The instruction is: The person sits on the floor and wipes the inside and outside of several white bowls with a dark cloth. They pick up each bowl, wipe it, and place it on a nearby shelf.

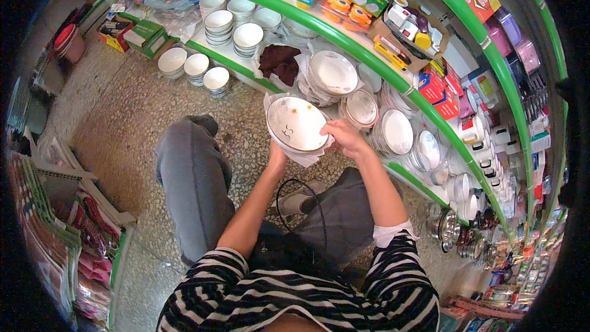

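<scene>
A white ceramic plate (295, 122) with a thin brown rim is held up before me, tilted towards my face. It bears dark handwritten marks and two small orange-brown motifs. White wrapping paper (306, 159) sticks out beneath it; whether more plates lie under it I cannot tell. My right hand (345, 138) grips the right rim, thumb on top. My left hand (278, 154) supports the underside from the lower left, its fingers mostly hidden. Just beyond, paper-wrapped white plates (334, 72) stand stacked on the low shelf, beside a dark brown crumpled piece (279, 62).
Bowl stacks (216, 79) stand on the speckled floor (133, 101) ahead left, near a green box (146, 38). More bowls (248, 37) and plates (396, 132) fill the bottom shelf. A green shelf edge (350, 39) curves above them. A rack of packaged goods (92, 244) stands left.
</scene>
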Tool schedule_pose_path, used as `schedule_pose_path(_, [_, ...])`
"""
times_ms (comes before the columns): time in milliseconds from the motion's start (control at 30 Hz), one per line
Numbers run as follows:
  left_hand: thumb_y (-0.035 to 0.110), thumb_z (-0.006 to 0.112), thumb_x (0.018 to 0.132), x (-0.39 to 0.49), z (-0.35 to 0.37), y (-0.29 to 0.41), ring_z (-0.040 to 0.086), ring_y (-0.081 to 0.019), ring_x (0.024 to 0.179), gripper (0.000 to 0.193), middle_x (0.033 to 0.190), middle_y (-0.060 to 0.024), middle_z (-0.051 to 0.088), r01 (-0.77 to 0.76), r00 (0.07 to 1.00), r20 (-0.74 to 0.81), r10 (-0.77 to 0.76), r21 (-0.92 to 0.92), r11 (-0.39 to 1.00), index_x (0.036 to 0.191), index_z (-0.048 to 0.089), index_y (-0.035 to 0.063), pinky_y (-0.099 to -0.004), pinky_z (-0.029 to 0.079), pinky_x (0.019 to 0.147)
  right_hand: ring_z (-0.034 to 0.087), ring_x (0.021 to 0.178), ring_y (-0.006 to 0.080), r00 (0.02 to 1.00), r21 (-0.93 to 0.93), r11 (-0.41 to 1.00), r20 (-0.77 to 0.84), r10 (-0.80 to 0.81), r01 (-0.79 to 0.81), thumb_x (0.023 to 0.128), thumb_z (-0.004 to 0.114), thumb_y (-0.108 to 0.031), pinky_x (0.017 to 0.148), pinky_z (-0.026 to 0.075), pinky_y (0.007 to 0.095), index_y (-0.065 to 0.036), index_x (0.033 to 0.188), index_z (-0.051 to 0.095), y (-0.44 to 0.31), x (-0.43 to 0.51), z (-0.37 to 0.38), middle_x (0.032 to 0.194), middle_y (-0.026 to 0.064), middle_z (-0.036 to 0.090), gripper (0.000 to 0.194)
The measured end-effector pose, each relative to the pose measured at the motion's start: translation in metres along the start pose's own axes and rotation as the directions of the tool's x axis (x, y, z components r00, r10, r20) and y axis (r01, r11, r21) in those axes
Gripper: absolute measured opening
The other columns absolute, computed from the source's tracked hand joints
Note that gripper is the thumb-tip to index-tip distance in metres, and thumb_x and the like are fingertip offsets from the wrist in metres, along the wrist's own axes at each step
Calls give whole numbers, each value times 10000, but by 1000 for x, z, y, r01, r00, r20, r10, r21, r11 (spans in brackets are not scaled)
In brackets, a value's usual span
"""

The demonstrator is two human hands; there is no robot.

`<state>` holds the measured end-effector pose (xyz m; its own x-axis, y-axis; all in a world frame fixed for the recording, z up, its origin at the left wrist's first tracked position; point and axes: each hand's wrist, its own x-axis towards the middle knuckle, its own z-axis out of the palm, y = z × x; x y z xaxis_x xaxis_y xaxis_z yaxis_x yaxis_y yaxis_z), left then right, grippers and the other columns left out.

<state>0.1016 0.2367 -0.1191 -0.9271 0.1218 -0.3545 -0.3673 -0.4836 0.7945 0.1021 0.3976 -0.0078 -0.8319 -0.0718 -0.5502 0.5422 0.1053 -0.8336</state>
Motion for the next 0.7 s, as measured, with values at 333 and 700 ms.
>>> schedule_pose_path(333, [334, 375, 914, -2, -5, 13, 571, -174, 912, 440, 1053, -96, 591, -147, 988, -54, 144, -56, 988, 1160, 513, -4, -292, 451, 788, 581, 712, 107, 994, -115, 988, -26, -106, 102, 777, 497, -120, 582, 491, 253, 23, 940, 579, 3, 2, 8, 840, 47, 610, 232])
schedule_pose_path(700, [368, 307, 936, -1, -1, 9, 504, -196, 1003, 480, 1098, -132, 534, -210, 976, -42, 214, 84, 974, 1179, 470, -13, -308, 389, 871, 515, 646, 100, 948, -228, 945, -161, -273, 233, 764, 482, -157, 584, 412, 265, 58, 824, 581, 16, 9, -4, 757, 31, 592, 244])
